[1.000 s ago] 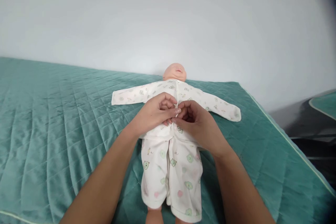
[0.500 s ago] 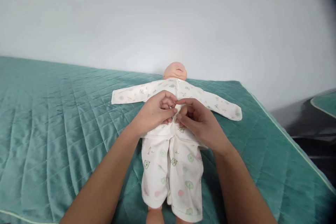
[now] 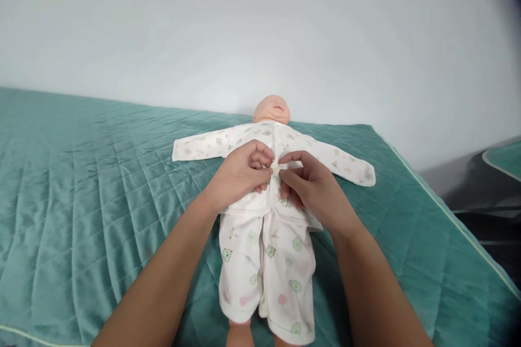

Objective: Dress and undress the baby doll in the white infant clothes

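Observation:
A baby doll [image 3: 272,109] lies face up, dressed in a white baby shirt [image 3: 203,146] with small animal prints and matching trousers [image 3: 287,276]. On the shirt's front, my left hand [image 3: 246,173] pinches the cloth at the middle seam between thumb and curled fingers. Opposite it, my right hand [image 3: 311,187] holds the other side of the seam, its thumb and forefinger tips at the cloth. A small stretch of the seam shows between my hands; any fastener there is too small to make out. The doll's sleeves spread out to both sides.
A green quilted cover [image 3: 101,200] with a pale piped edge lies under the doll. Behind the doll's head rises a plain light wall [image 3: 244,27]. Another green padded surface [image 3: 507,158] stands at the far right, past a dark gap.
My right hand has shifted slightly to the right, so the fingertips of my two hands are further apart and more of the seam shows. My left hand and the doll stay nearly still.

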`<action>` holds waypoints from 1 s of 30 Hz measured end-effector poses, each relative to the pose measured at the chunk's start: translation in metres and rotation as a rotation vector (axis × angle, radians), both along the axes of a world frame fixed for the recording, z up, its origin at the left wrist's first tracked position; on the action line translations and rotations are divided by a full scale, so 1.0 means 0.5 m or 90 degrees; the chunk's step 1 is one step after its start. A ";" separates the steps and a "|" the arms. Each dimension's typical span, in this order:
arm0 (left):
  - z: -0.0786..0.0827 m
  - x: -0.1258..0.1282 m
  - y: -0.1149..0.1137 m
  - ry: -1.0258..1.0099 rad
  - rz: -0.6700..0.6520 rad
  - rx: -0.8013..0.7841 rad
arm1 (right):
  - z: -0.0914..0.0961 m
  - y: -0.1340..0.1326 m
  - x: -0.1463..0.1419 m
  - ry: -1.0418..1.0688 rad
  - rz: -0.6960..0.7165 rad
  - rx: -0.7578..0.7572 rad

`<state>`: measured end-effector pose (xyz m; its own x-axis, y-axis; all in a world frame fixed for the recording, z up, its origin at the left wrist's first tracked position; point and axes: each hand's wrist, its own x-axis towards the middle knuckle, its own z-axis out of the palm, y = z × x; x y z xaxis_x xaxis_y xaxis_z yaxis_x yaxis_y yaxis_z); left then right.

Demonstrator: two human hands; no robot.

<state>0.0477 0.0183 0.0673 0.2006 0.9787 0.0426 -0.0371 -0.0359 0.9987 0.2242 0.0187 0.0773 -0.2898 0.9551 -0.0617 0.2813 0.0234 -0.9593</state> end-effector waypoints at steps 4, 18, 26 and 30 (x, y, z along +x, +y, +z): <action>0.001 -0.001 0.000 0.020 0.001 -0.002 | 0.000 0.002 0.005 0.014 0.044 -0.002; -0.001 0.009 -0.008 0.163 0.032 0.063 | -0.007 0.011 0.009 -0.010 0.025 -0.058; 0.012 0.027 -0.017 0.259 0.100 0.094 | -0.004 0.010 0.010 0.018 0.056 -0.058; 0.007 0.033 -0.016 0.252 0.112 0.084 | -0.005 0.009 0.011 0.036 0.064 -0.062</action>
